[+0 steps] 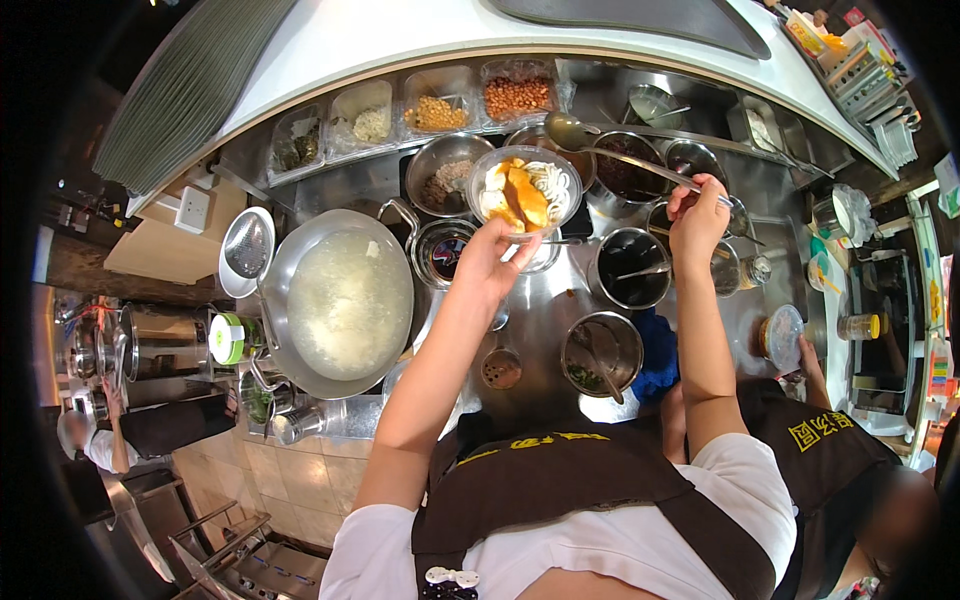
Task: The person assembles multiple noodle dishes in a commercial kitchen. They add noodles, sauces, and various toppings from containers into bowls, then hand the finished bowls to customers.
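Note:
My left hand (pixel 490 260) grips a clear round bowl (pixel 574 203) from its near side. White noodles (pixel 551 184) fill the bowl, with an orange-brown sauce (pixel 521 192) over them. Raised to the right, my right hand (pixel 699 222) is closed round the handle of a long metal ladle (pixel 640 161). The scoop of the ladle is up beyond the bowl's far right edge, apart from it, over the row of pots. Beneath the bowl are a pot of minced brown food (pixel 440 185) and a small pot of dark liquid (pixel 441 250).
A wide steel wok (pixel 345 300) of cloudy liquid stands left, beside a strainer (pixel 248 247). Bins of peanuts (pixel 517 98) and other toppings line the back. Steel pots with utensils, including a dark one (pixel 632 270), stand right. A co-worker's hand (pixel 810 357) touches a clear container (pixel 783 335).

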The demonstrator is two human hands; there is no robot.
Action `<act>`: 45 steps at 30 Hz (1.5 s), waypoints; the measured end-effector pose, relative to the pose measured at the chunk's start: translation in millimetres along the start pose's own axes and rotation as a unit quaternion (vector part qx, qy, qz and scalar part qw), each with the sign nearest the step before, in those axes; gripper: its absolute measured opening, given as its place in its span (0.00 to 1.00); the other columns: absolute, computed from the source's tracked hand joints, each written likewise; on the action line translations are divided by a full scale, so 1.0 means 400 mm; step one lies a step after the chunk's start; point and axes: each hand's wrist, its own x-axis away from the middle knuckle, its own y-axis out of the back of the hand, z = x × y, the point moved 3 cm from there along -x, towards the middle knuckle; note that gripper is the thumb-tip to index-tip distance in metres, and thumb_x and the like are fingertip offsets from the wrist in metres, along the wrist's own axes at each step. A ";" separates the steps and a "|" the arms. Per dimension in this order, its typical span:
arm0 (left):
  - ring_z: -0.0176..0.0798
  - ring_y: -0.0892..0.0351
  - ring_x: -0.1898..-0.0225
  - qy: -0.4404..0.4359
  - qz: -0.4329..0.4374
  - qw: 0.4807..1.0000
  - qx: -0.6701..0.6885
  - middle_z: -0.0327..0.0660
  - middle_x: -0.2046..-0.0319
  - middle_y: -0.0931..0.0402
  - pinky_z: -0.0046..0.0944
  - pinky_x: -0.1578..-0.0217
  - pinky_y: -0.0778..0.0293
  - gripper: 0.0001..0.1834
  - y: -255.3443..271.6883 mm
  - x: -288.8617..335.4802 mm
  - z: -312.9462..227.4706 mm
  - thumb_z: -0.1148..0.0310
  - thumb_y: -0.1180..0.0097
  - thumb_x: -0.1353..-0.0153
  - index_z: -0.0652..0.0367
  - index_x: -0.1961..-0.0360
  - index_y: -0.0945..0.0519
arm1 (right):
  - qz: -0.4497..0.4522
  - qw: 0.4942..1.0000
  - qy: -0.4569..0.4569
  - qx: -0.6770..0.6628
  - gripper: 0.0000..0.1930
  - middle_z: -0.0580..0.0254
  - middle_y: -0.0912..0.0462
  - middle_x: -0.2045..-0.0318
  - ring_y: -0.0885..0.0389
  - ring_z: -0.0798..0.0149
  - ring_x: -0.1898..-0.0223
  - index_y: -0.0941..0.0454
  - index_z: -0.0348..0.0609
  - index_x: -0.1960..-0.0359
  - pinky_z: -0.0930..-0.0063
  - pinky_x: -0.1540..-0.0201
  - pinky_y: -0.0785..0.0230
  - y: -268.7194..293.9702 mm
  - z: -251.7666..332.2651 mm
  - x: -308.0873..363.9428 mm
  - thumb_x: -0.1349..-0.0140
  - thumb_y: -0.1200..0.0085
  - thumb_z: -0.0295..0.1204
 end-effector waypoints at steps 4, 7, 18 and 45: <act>0.47 0.35 0.55 0.011 0.023 1.000 0.009 0.50 0.57 0.39 0.46 0.55 0.27 0.18 0.031 -0.007 0.000 0.83 0.56 0.55 0.68 0.58 0.38 | 0.010 0.993 0.088 0.076 0.09 0.63 0.30 0.87 0.36 0.74 0.90 0.36 0.42 0.71 0.83 0.88 0.44 -0.010 -0.028 -0.004 0.37 0.66 0.31; 0.46 0.36 0.53 0.003 0.022 1.000 -0.006 0.51 0.55 0.39 0.47 0.54 0.28 0.19 0.023 0.017 -0.003 0.84 0.58 0.55 0.70 0.58 0.38 | 0.044 0.968 0.153 0.194 0.09 0.62 0.27 0.85 0.31 0.76 0.86 0.33 0.40 0.70 0.84 0.84 0.40 0.000 -0.104 -0.002 0.37 0.63 0.32; 0.48 0.36 0.51 -0.006 0.033 0.999 0.013 0.49 0.53 0.35 0.48 0.50 0.33 0.20 0.058 0.076 -0.002 0.82 0.54 0.56 0.68 0.57 0.35 | 0.215 0.965 0.026 0.149 0.12 0.54 0.25 0.64 0.25 0.69 0.67 0.40 0.37 0.54 0.79 0.65 0.32 0.031 -0.280 0.093 0.38 0.60 0.25; 0.54 0.35 0.49 0.075 0.101 0.992 -0.019 0.51 0.51 0.36 0.47 0.48 0.33 0.28 -0.017 0.015 0.011 0.79 0.55 0.57 0.68 0.50 0.40 | 0.299 0.653 0.094 0.689 0.16 0.43 0.24 0.77 0.24 0.46 0.71 0.25 0.35 0.75 0.57 0.65 0.32 0.092 -0.293 -0.211 0.41 0.62 0.34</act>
